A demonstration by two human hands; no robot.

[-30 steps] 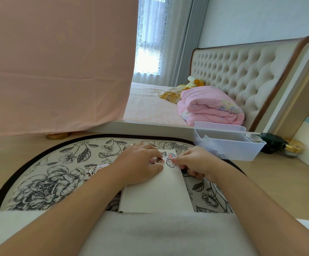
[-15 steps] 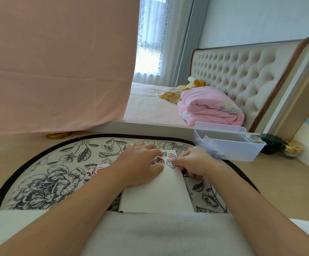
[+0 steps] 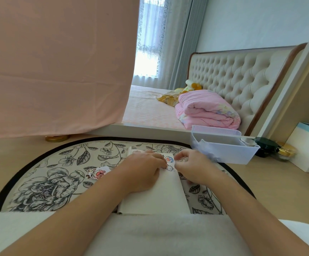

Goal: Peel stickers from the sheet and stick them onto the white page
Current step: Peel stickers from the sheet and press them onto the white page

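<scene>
White page point(image 3: 155, 198) lies pressed under the left hand point(image 3: 142, 172).

Left hand point(image 3: 142, 171) and right hand point(image 3: 193, 168): bare. Left forearm point(image 3: 72, 215) and right forearm point(image 3: 242, 204) also bare, all the way to the frame's bottom edge. Lap covered by pale grey fleecy fabric point(image 3: 159, 235), soft nap, straight top hem. Smoother white cloth point(image 3: 11, 230) at both lower corners, possibly trouser legs or a robe; too cropped to tell.

Page point(image 3: 161, 198) on mat point(image 3: 44, 174), loose sticker point(image 3: 97, 172) left of it, bin point(image 3: 225, 154) behind to the right, bed point(image 3: 148, 109) beyond.
</scene>
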